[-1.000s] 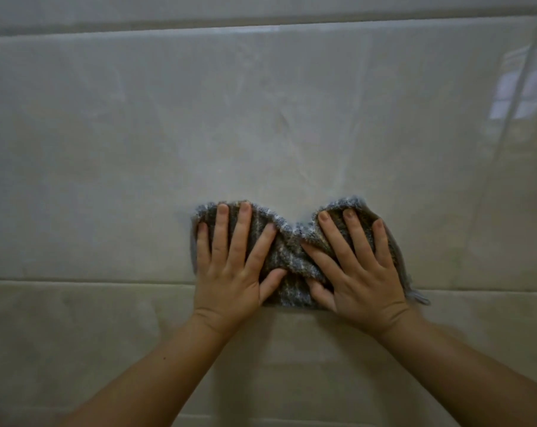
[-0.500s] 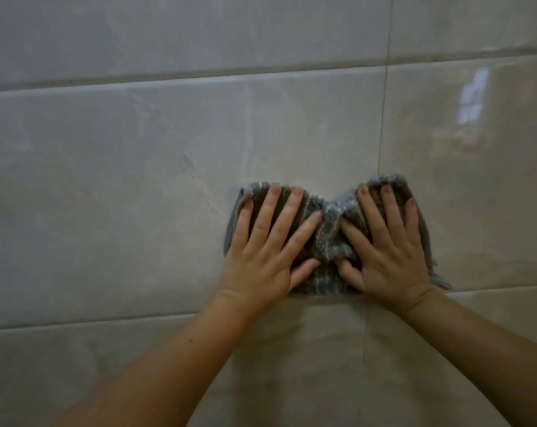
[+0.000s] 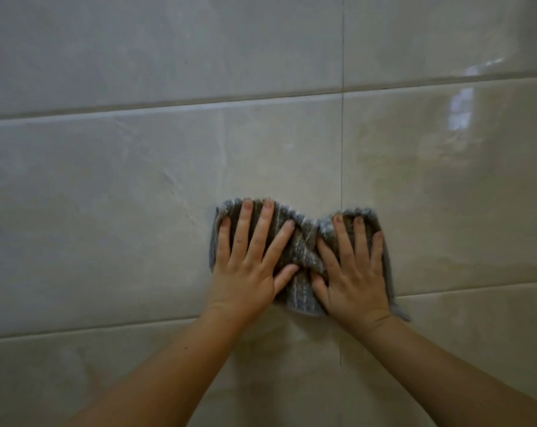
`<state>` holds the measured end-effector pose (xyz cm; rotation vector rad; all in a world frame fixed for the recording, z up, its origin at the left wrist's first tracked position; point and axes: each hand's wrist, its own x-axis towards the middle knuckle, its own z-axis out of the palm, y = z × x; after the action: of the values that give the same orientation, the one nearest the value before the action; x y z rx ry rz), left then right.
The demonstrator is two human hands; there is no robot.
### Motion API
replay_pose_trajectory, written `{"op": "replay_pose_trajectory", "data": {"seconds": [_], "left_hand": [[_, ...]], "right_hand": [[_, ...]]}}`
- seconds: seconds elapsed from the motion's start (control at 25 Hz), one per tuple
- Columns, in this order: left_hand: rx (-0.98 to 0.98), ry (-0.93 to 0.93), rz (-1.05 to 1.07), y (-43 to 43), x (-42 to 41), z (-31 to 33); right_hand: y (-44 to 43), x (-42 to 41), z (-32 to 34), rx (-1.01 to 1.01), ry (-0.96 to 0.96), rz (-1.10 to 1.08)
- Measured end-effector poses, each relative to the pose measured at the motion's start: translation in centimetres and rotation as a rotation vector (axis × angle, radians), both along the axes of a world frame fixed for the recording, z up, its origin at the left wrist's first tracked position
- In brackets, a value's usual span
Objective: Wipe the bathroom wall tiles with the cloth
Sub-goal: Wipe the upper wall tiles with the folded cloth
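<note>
Grey ribbed cloth [image 3: 304, 251] bunched | left hand [image 3: 245, 272], right hand [image 3: 353, 278] pressing flat-fingered | glossy tiles [image 3: 107, 211], possibly damp

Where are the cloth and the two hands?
cloth [image 3: 304, 249], head view, bunched middle between the hands.
left hand [image 3: 245, 272], head view, back of the hand.
right hand [image 3: 353, 282], head view, back of the hand.

Both hands, left [image 3: 248, 272] and right [image 3: 355, 277], press a bunched grey cloth [image 3: 304, 257] flat against glossy beige wall tiles [image 3: 122, 195]. Fingers are spread. The cloth straddles a vertical grout line [image 3: 342, 118].
</note>
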<state>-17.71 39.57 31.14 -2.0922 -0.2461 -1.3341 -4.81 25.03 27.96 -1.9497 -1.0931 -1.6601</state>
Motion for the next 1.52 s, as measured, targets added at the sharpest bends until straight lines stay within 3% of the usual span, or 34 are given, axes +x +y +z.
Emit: {"op": "replay_pose_trajectory", "data": {"seconds": [0.16, 0.36, 0.6, 0.8, 1.0, 1.16, 1.28, 1.4, 1.52], "left_hand": [[0.025, 0.056, -0.008, -0.1, -0.9, 2.2], [-0.079, -0.074, -0.034, 0.3, -0.6, 9.6], [0.013, 0.058, -0.127, 1.9, -1.7, 4.6], [0.009, -0.035, -0.158, 0.2, 0.5, 10.8], [-0.062, -0.144, -0.119, -3.9, 4.8, 13.8], [-0.024, -0.122, -0.116, -6.3, 7.1, 11.4], [0.02, -0.06, -0.109, -6.4, 6.7, 10.0], [0.031, -0.094, -0.093, -6.3, 6.4, 12.2], [-0.018, -0.195, -0.081, -7.9, 8.4, 16.6]], "right_hand": [[-1.3, -1.1, 2.5, -0.077, 0.08, 0.013], [0.3, -3.1, 12.1, 0.161, 0.322, 0.118], [0.6, -4.3, 4.4, 0.072, 0.27, -0.072], [1.5, -3.6, 13.3, 0.336, 0.424, 0.06], [-1.9, 2.0, 16.6, 0.257, 0.157, -0.042], [-4.0, 4.5, 13.6, 0.345, 0.139, -0.041], [-4.5, 4.3, 11.4, 0.234, 0.103, -0.057], [-4.7, 4.4, 14.8, 0.104, -0.024, -0.003], [-5.6, 6.0, 20.1, 0.194, -0.005, 0.004]]}}
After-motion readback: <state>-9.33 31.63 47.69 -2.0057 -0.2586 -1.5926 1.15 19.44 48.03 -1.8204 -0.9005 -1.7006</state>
